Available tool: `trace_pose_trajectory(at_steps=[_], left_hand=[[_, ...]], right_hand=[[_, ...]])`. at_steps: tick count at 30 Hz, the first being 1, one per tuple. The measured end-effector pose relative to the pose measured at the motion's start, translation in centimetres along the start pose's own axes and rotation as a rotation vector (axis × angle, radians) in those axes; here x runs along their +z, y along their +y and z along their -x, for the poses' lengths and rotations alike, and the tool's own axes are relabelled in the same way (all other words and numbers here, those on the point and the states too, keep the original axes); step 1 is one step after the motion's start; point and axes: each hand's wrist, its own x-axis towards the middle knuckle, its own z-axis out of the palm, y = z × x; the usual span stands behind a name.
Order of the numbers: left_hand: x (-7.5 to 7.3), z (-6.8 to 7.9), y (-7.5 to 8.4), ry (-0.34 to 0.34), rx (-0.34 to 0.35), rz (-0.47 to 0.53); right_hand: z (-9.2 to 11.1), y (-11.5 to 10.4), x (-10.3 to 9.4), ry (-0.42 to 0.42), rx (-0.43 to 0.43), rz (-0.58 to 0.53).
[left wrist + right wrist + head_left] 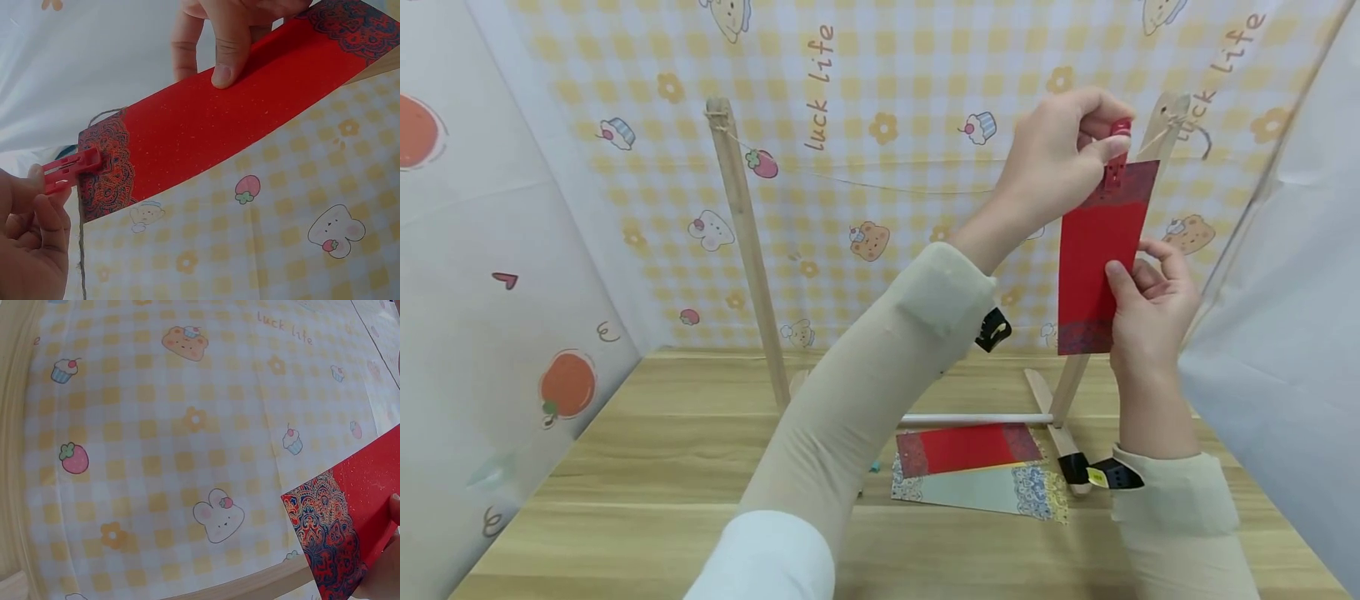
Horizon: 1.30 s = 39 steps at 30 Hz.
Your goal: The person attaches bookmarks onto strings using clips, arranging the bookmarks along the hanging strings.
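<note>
Red card: upright and slightly tilted, right of centre in the head view, patterned band at each end, top band up by the string; likely held lengthwise so it hangs down from its short edge

Red clip: over the card's top edge, nose lying on the patterned band; whether it also bites the string, can't tell

Left hand: pinches the clip's tail between thumb and fingers, upper right of the head view; probably that end because squeezing there works the clip

Right hand: grasps the card's right edge, thumb on the front, fingers behind; looks like a steadying hold that leaves the top edge free for the clip

String: runs along the card's short edge in the left wrist view, tied to both posts in the head view

Left post: left of centre, wooden, upright; spacing from the other presumably keeps the line up

Right post: partly behind the card

Spare red card: bottom centre-right, on top of a pale card with blue lacy print, both on the wooden table
</note>
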Motion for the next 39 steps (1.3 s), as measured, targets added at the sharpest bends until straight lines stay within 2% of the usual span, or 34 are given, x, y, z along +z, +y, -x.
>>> trace_pose_trajectory(at_steps=[8, 16, 26, 30, 35, 39], left_hand=[[0.1, 0.0, -0.1, -0.030, 0.019, -0.083], [0.2, 0.0, -1.0, -0.012, -0.023, -0.087], [-0.2, 0.5, -1.7, -0.054, -0.014, -0.112], [-0.4, 0.8, -1.9, -0.064, 0.028, -0.128], [-0.4, 1.3, -2.1, -0.084, 0.077, -0.128], [-0.9, 1.9, -2.5, -0.070, 0.110, -0.157]], right_hand=[[0.0, -0.2, -0.1, 0.012, 0.022, 0.009], [0.0, 0.4, -0.4, -0.007, 0.002, -0.008], [0.1, 0.8, -1.1, -0.021, -0.031, -0.057], [0.2, 0.9, -1.6, -0.037, -0.039, -0.036], [0.2, 1.0, -2.4, -0.004, -0.033, 0.019], [0.1, 1.4, -2.7, -0.003, -0.042, 0.050]])
